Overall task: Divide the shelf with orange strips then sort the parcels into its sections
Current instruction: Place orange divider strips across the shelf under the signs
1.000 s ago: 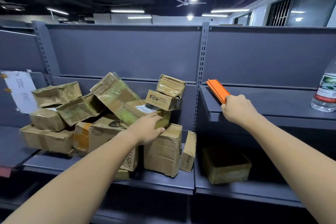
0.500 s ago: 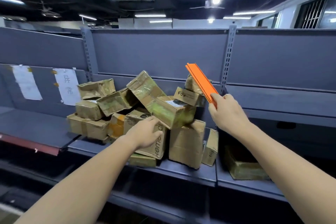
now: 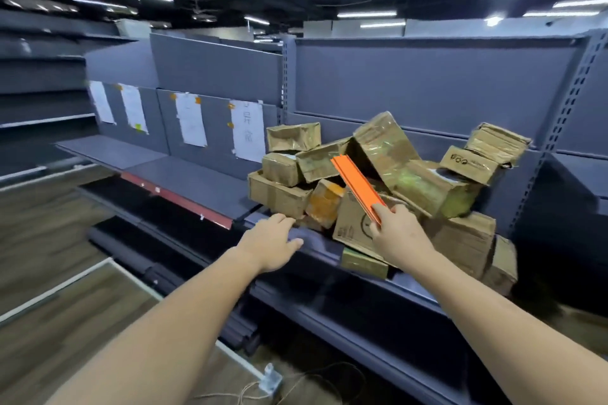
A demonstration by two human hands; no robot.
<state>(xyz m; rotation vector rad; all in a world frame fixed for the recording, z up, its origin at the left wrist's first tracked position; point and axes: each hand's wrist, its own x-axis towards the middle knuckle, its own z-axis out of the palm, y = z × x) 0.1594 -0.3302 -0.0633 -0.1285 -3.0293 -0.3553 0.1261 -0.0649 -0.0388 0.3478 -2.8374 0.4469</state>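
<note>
My right hand (image 3: 399,238) grips the near end of a bundle of orange strips (image 3: 357,187), which slants up and to the left in front of the parcels. A heap of several taped cardboard parcels (image 3: 424,189) lies piled on the grey shelf (image 3: 200,182). My left hand (image 3: 273,242) hovers with fingers apart at the shelf's front edge, just left of the heap, and holds nothing. To the left of the parcels the shelf board is bare.
Several white paper sheets (image 3: 247,131) are taped to the shelf's back panel at the left. A perforated upright post (image 3: 566,128) bounds the bay on the right. Lower shelves run beneath. A cable and small connector (image 3: 271,381) lie on the wooden floor.
My view has swung left. My right hand carried the orange strips from the right-hand shelf across to in front of the parcel heap. My left hand left the parcels and moved to the shelf's front edge.
</note>
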